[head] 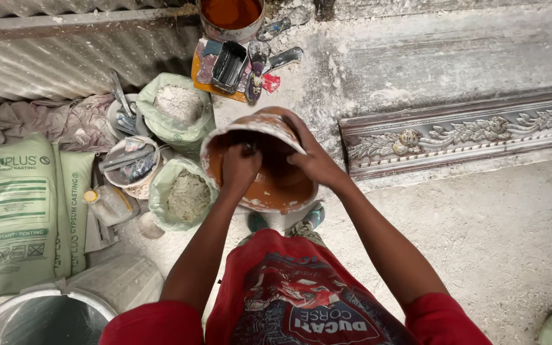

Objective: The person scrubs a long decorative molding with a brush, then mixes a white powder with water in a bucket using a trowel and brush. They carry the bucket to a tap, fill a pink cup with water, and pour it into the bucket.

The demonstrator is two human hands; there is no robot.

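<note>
Head view. I hold an orange plastic bucket (pixel 260 160) tilted toward me, its mouth facing up at the camera, just above my knees.

My left hand (pixel 239 167) is down inside the bucket, fingers curled into a loose fist against the inner wall. Whether they close on a rag, a scraper or nothing I cannot tell; the knuckles hide it.

My right hand (pixel 314 160) wraps the far rim, thumb inside, fingers spread over the outside wall. That grip is closed firmly on the rim and carries the tilt.

Handling, as I judge it: the bucket looks thin-walled and light, with some flex at the rim. The inside is coated with a wet-looking orange film, so the inner wall is probably slick under my left fingers. The outside is crusted with dried white plaster, rough, giving better purchase. Best hold seems to be the rim, pinched from both faces as my right hand does now.

Left of my left fingers: two green bags of pale powder (pixel 183 191), small tubs with tools (pixel 129 163), a large green sack (pixel 17 211). Beyond my fingertips: a tin of orange liquid (pixel 231 16) and a tray of scrapers (pixel 237 67). Right of my right fingers: an ornate moulded cornice (pixel 467 131) lying on the dusty floor (pixel 499 236).
</note>
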